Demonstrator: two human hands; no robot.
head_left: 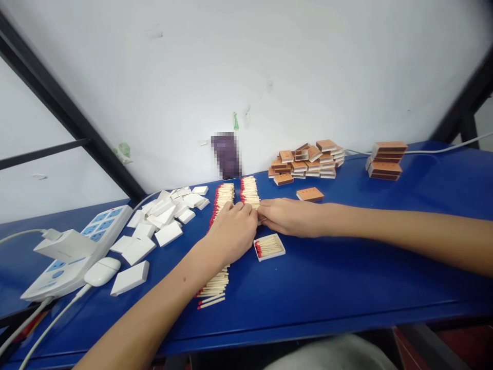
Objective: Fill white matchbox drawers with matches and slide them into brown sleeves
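My left hand [235,230] lies with curled fingers over the rows of red-tipped matches, covering part of the longer row [224,194]. Close beside it, the fingers of my right hand [284,217] are pressed together at the near end of the shorter match row [250,190]. The fingertips of both hands meet around matches there, largely hidden from view. Just below the hands, a white matchbox tray [282,251] filled with matches rests on the blue table. Past my right wrist sits a single orange matchbox cover [310,194].
White matchbox trays [168,233] are heaped on the left, beside a power strip [111,226] with a charger [66,245], a white earphone case [102,271] and cables. Orange matchbox covers [307,163] are piled by the wall, with a stack [386,162] further right. A blurred dark object [227,155] leans there.
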